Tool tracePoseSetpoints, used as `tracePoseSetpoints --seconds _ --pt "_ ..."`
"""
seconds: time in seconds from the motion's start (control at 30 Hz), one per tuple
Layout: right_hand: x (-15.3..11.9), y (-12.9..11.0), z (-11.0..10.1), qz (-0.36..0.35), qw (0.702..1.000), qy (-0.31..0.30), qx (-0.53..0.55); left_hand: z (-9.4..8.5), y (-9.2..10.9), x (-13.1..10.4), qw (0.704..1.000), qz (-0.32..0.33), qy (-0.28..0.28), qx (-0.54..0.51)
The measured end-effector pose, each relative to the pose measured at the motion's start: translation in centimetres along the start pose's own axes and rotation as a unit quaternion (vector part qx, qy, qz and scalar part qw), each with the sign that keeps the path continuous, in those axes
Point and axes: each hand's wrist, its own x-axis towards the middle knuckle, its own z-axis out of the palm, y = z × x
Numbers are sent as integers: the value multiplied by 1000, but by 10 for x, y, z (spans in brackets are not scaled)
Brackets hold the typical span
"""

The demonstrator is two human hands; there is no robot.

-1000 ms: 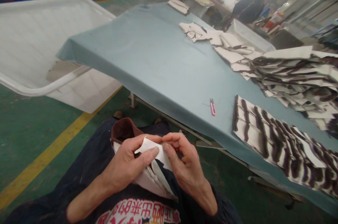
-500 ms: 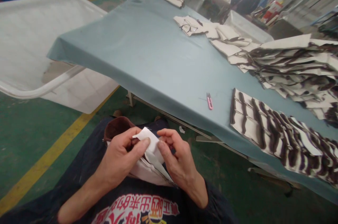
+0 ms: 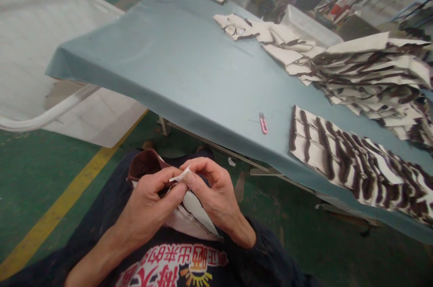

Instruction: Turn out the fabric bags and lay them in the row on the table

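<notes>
Two hands [image 3: 176, 192] around one white-and-brown fabric piece [image 3: 194, 215]

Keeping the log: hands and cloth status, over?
Left hand, right hand pinching white piece. Brown-and-white cloth at lap. Pink snips apart, on table.

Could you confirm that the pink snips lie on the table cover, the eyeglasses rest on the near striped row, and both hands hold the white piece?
Not quite: in the head view the eyeglasses rest on pale fabric farther back, not on the near striped row. The pink snips lie on the table cover, and the left hand and right hand hold the white piece.
</notes>
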Motion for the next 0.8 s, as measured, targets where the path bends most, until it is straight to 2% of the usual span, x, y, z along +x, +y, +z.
tracePoseSetpoints --seconds 0.1,0.23,0.3,0.37,0.43,0.5,0.63,0.73,0.8 --pt "0 5 4 5 999 24 26 -4 -12 -6 999 -33 -10 -27" --pt "5 11 5 -12 993 107 38 -13 -44 -15 993 -69 -16 -98" --pt "7 15 5 -6 991 127 52 -17 -57 -17 985 -88 -45 -139" --pt "9 21 5 4 989 132 67 -22 -62 -19 978 -100 -81 -167" --pt "9 27 3 22 988 134 74 -28 -58 -19 979 -87 -100 -157" --pt "10 33 -2 44 989 131 58 -35 -48 -17 988 -57 -95 -112" --pt "6 34 -18 54 991 121 -26 -45 -31 -10 995 -5 -100 -12" --pt "-5 14 -25 62 990 105 -76 -50 -26 -5 992 22 -117 43" --pt "-17 -9 -24 83 993 59 -66 -52 -25 -1 992 32 -100 64"
